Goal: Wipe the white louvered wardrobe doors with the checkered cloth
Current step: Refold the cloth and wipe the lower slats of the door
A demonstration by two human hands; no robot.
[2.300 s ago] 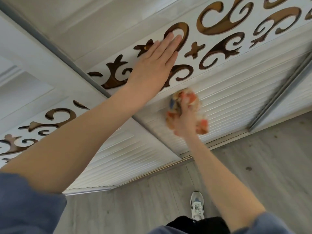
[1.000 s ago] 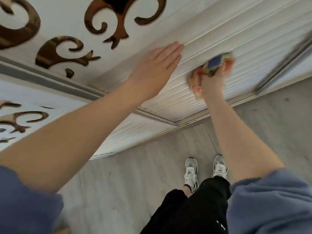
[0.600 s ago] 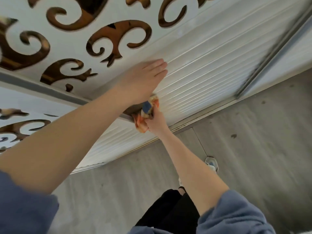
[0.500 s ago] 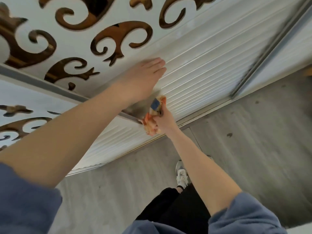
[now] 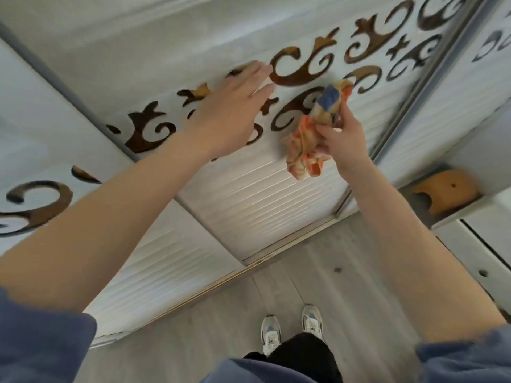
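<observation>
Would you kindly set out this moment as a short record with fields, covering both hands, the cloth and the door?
left hand: fingers straight, flat on the scrollwork band
right hand: grips the checkered cloth
cloth state: bunched, at the band's lower edge, above the louvered slats
white shoes: on the grey floor

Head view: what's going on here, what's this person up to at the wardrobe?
A person stands facing a white louvered door and is wiping it. The right hand holds a bunched checkered cloth up against the door, about where the scroll cut-outs meet the slats. The left hand lies flat with straight fingers over the cut-outs, apparently bracing. The picture is motion-blurred, so the wipe looks to be mid-stroke.
</observation>
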